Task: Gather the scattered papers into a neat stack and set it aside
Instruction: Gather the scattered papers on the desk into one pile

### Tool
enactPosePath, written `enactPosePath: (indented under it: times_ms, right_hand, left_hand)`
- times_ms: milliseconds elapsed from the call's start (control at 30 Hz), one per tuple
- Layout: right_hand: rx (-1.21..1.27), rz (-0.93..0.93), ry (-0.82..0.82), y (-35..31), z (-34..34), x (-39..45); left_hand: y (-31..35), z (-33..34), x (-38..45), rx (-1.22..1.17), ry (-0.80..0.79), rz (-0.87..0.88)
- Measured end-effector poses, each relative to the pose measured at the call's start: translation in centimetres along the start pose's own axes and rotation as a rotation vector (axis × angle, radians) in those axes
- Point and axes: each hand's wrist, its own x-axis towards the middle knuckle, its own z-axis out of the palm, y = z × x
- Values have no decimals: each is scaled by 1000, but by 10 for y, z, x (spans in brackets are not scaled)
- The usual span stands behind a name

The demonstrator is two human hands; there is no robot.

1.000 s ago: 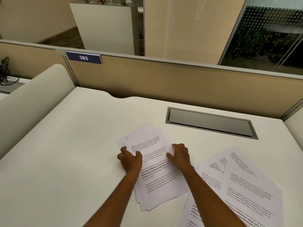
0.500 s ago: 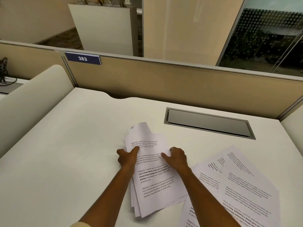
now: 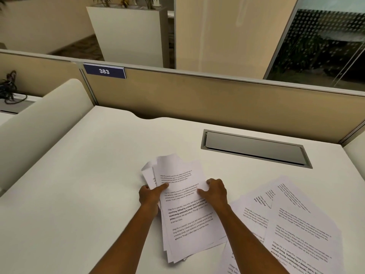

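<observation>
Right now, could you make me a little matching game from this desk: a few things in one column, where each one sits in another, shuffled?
Things:
1. bundle of papers
2. loose sheets
3. number plate 383
4. metal hatch

Places:
A. on the partition, upper left
B. set into the desk, far right of middle
C. between the left hand and right hand
D. spread flat on the desk, right of the right arm

Pairs: 1-C, 2-D, 3-A, 4-B

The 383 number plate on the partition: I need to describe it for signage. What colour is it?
Dark blue with white digits, seen in the head view: number plate.
</observation>
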Motion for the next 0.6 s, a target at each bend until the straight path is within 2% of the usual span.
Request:
enactPosePath:
  times_ms: [100, 300, 600]
  right_hand:
    - [12, 8, 1, -1, 0, -1]
    - [57, -9, -36, 1, -5, 2]
    - [657, -83, -89, 4, -42, -4]
  left_hand:
    - [-7, -4, -2, 15, -91, 26]
    - [-11, -4, -5, 105, -139, 127]
    - [24, -4, -11, 105, -425, 240]
